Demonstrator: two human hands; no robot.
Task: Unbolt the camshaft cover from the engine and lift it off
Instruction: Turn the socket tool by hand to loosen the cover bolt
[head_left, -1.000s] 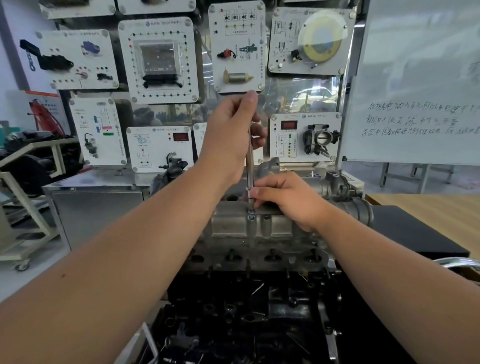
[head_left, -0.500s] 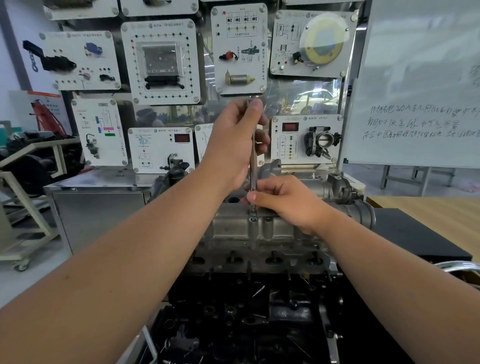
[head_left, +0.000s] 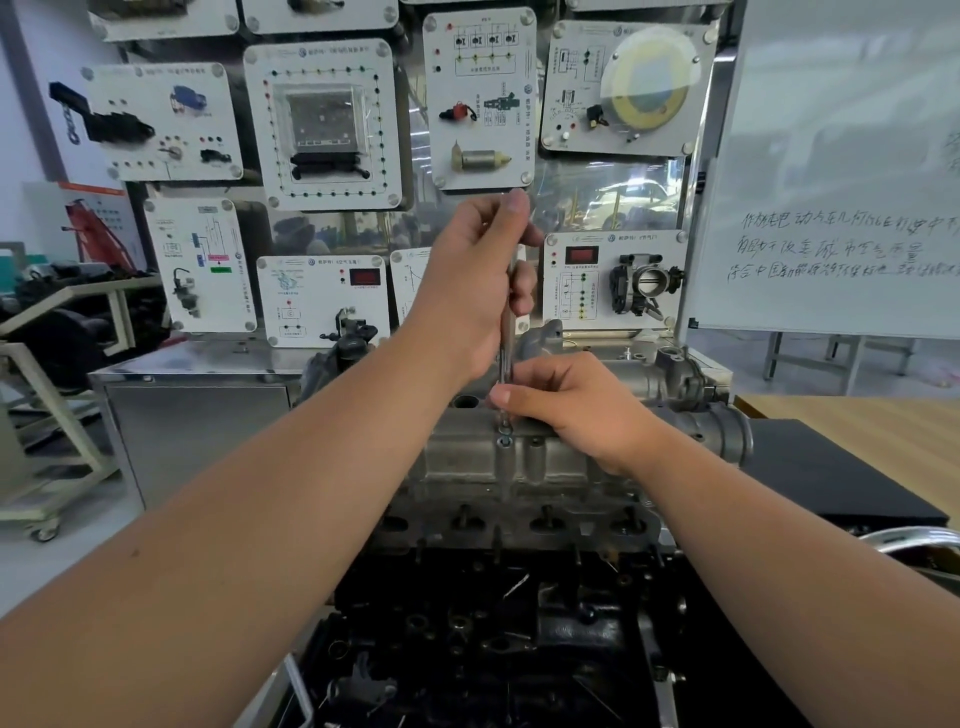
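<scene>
Still on the near-edge bolt

Since a second ago, little has been changed: the long driver (head_left: 505, 343) is held upright as before, its top gripped in the left hand (head_left: 475, 275), its lower shaft pinched by the right hand (head_left: 566, 405). The tip is seated at one bolt (head_left: 503, 441) on the camshaft cover (head_left: 519, 462), at the near edge atop the engine (head_left: 467, 623). The far side of the cover is hidden by the hands.

Grey camshaft cover (head_left: 519, 460); black engine (head_left: 467, 639); silver tool (head_left: 506, 343); white whiteboard (head_left: 831, 130).

Whiteboard (head_left: 841, 166) — wall panels (head_left: 324, 124) behind
</scene>
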